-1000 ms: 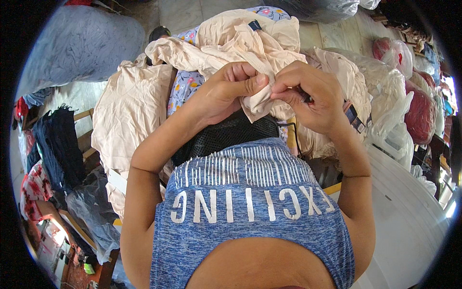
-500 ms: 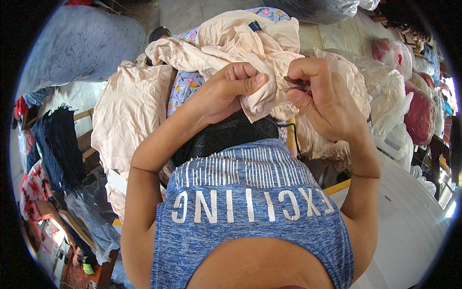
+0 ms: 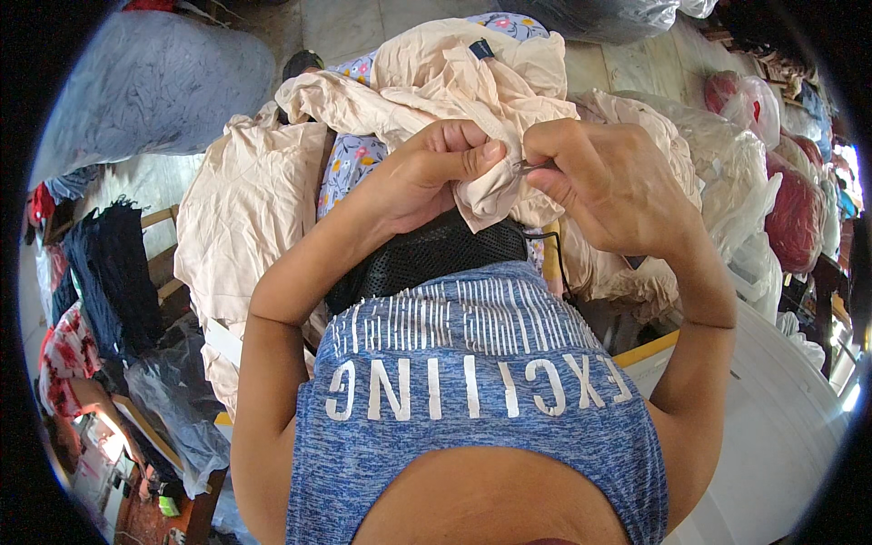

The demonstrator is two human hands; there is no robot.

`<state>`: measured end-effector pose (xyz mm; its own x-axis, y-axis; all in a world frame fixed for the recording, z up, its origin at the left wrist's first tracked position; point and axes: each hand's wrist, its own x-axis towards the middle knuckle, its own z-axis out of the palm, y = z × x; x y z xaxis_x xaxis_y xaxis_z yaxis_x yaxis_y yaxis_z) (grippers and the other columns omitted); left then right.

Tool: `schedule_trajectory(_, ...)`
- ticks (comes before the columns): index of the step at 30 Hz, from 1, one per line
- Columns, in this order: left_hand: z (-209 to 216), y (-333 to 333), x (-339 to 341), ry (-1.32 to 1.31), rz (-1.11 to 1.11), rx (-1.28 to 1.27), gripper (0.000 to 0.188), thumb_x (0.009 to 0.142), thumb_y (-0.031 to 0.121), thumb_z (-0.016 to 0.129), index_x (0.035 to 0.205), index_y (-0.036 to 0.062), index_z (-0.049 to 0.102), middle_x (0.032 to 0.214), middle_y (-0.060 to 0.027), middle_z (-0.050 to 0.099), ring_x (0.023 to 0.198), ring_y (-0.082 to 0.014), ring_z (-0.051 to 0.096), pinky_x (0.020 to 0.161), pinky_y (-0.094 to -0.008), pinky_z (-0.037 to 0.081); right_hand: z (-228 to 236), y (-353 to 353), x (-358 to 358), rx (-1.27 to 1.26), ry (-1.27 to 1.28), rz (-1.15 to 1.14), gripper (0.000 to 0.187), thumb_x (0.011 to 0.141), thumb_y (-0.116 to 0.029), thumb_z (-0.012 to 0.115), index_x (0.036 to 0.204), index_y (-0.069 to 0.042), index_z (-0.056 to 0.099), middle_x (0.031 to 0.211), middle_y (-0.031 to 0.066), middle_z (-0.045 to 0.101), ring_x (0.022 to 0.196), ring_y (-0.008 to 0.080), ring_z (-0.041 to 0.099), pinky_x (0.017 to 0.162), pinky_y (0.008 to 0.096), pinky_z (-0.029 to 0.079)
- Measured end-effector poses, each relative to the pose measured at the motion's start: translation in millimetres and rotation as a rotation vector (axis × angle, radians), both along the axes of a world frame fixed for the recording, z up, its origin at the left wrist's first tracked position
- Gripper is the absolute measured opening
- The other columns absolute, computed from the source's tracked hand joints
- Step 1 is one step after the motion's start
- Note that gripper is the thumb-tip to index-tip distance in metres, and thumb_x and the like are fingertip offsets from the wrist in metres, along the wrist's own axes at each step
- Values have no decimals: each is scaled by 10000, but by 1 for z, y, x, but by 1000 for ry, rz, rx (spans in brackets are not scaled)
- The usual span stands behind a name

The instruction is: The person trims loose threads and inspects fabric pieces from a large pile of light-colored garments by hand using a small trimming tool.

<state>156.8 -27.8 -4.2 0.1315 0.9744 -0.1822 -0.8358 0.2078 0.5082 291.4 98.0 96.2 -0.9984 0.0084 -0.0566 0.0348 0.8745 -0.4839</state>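
Observation:
A pale beige cotton garment (image 3: 427,95) lies bunched across my lap, a dark label showing on it. My left hand (image 3: 431,173) pinches a folded edge of this cloth between thumb and fingers, and a corner hangs below. From the right, my right hand (image 3: 609,182) grips small metal thread snips (image 3: 525,166), most of them hidden by the fingers. Their blade tips sit against the held fabric, close to my left thumb. Whether a thread lies between the blades is too small to see.
More beige cloth (image 3: 245,209) is heaped at my left, and floral fabric (image 3: 350,168) shows beneath the garment. Plastic-wrapped bundles (image 3: 758,191) line the right side. A big filled bag (image 3: 154,91) stands far left, near dark cloth (image 3: 109,272) over a wooden frame.
My right hand has turned inward and moved slightly left, bringing the snips to the cloth. Their blades, spread before, now look closed together. My left hand stays put.

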Motion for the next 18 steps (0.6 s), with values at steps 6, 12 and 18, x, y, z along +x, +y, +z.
schedule_trajectory(6,0,0,-1,3,-24,20,218,828,208,565,873,-3,593,778,-48,616,679,-100,575,642,-233,454,0,0,-1,22,31,24,196,780,-117,562,930,-76,443,682,91,543,572,279,542,482,350,394)
schedule_trajectory(12,0,0,-1,18,-26,25,218,831,204,560,862,-8,596,778,-55,617,675,-105,576,641,-237,454,1,0,-2,58,23,39,225,755,-144,533,945,-99,421,664,120,570,615,318,574,500,397,433)
schedule_trajectory(18,0,0,0,7,-30,29,223,831,204,560,831,-16,597,753,-59,618,659,-110,578,626,-236,457,-1,-2,0,151,35,74,295,639,-123,575,900,-84,446,656,116,550,614,305,575,499,394,448)
